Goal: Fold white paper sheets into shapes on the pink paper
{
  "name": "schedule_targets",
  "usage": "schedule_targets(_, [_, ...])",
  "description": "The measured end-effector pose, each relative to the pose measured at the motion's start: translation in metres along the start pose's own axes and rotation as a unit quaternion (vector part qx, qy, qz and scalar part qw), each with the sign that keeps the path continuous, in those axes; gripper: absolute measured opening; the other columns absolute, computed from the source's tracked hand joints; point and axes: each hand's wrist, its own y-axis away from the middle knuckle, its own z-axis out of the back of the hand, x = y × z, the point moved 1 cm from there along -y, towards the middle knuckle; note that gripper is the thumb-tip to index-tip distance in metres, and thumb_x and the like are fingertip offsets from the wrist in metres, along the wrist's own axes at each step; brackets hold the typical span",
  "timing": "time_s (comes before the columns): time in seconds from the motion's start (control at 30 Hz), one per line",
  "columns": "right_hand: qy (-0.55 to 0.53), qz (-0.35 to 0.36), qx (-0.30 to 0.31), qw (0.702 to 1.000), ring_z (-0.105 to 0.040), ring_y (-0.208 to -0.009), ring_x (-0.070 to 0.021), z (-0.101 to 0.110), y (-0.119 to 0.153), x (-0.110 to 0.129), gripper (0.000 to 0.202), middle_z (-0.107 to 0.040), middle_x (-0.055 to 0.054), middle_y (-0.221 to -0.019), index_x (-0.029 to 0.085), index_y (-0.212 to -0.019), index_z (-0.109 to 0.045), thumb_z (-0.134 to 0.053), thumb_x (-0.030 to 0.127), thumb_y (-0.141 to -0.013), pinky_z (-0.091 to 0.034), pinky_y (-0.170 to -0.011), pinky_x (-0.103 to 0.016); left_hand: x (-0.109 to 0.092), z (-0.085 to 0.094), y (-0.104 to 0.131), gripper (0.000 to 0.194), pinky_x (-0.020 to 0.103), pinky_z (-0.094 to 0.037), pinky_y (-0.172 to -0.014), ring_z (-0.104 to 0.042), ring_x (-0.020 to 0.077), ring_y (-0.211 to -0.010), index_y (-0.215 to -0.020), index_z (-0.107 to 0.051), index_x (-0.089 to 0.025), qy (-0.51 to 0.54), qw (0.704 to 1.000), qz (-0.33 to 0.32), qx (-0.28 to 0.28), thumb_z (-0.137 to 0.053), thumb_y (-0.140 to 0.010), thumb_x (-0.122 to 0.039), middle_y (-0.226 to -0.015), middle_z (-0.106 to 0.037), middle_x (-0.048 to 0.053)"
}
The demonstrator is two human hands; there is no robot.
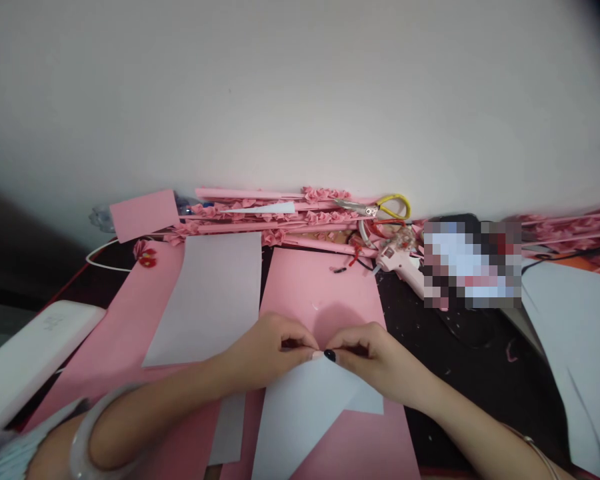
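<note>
Your one view comes from the camera on your head, looking forward and down across the table (pixel 414 353). It sits near enough that your left hand (pixel 280 348) and right hand (pixel 373 353) show large, below the middle, while the wall (pixel 300 93) beyond takes up the upper part.

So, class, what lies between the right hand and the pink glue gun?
In the head view, the right edge of the pink sheet and some dark tabletop lie between the right hand and the glue gun.
</note>
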Motion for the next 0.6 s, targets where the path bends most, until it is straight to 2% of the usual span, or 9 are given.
schedule_targets(0.13, [0.004, -0.006, 0.005, 1.0, -0.044, -0.055, -0.0081, 0.003, 0.0, -0.002, 0.019, -0.053, 0.001, -0.061, 0.012, -0.072, -0.064, -0.049, 0.017, -0.081, -0.032, -0.049, -0.019, -0.001, -0.002, 0.0, 0.017, 0.019, -0.04, -0.057, -0.057, 0.0111, -0.064, -0.073, -0.067, -0.013, 0.018, 1.0, 0.014, -0.001, -0.054, -0.079, -0.023, -0.069, -0.065, 0.001])
schedule_targets(0.23, [-0.013, -0.021, 0.0, 1.0, -0.043, -0.051, -0.007, 0.014, 0.002, -0.007, 0.018, -0.05, 0.003, -0.056, 0.012, -0.067, -0.062, -0.052, 0.018, -0.08, -0.032, -0.047, -0.019, -0.001, 0.003, 0.0, 0.017, 0.019, -0.04, -0.056, -0.055, 0.011, -0.063, -0.071, -0.066, -0.013, 0.025, 0.999, 0.023, -0.008, -0.054, -0.078, -0.022, -0.069, -0.064, 0.001])
schedule_targets(0.43, [-0.073, -0.091, 0.007, 0.993, -0.061, -0.059, -0.0142, 0.051, 0.011, -0.016, 0.021, -0.065, -0.006, -0.066, 0.012, -0.072, -0.062, -0.053, 0.028, -0.081, -0.048, -0.059, -0.027, 0.001, 0.024, 0.002, 0.017, 0.02, -0.04, -0.056, -0.055, 0.0125, -0.064, -0.071, -0.065, -0.013, 0.011, 0.999, 0.049, -0.02, -0.055, -0.077, -0.026, -0.07, -0.063, 0.002])
schedule_targets(0.5, [-0.066, -0.103, -0.047, 0.991, -0.062, -0.058, -0.0141, 0.062, 0.015, -0.016, 0.023, -0.066, -0.007, -0.067, 0.012, -0.073, -0.062, -0.056, 0.033, -0.079, -0.049, -0.058, -0.027, 0.002, 0.029, 0.002, 0.019, 0.02, -0.039, -0.055, -0.055, 0.0128, -0.063, -0.072, -0.065, -0.014, 0.01, 0.998, 0.053, -0.034, -0.055, -0.078, -0.029, -0.068, -0.063, 0.001])
schedule_targets(0.6, [-0.076, -0.058, -0.133, 0.987, -0.062, -0.066, -0.0141, 0.065, 0.015, -0.011, 0.025, -0.066, -0.008, -0.078, 0.013, -0.08, -0.061, -0.054, 0.037, -0.08, -0.049, -0.062, -0.026, 0.003, 0.031, 0.001, 0.021, 0.02, -0.039, -0.054, -0.055, 0.0131, -0.063, -0.075, -0.066, -0.015, 0.031, 0.997, 0.052, -0.039, -0.054, -0.079, -0.032, -0.068, -0.063, 0.001])
